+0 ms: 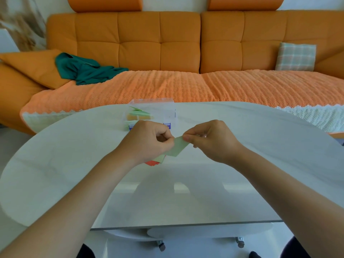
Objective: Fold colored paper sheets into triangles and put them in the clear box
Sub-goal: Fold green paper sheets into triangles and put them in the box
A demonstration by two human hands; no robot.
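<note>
Holding: we pinch a pale green paper sheet [177,148] between both hands, over the white table [270,155].
Left grip [149,140]: fingers curled, thumb and forefinger closed on the sheet's left edge.
Right grip [211,141]: fingers curled, thumb and fingertips closed on the sheet's upper right corner.
Paper stack [155,161]: green and red sheets lying on the table, partly hidden beneath our left wrist.
Clear box [154,110]: at the table's far edge, just beyond our hands, with green and orange folded papers inside.
Behind: an orange sofa [141,43] carrying a teal cloth [83,69] and a checked cushion [296,56].
</note>
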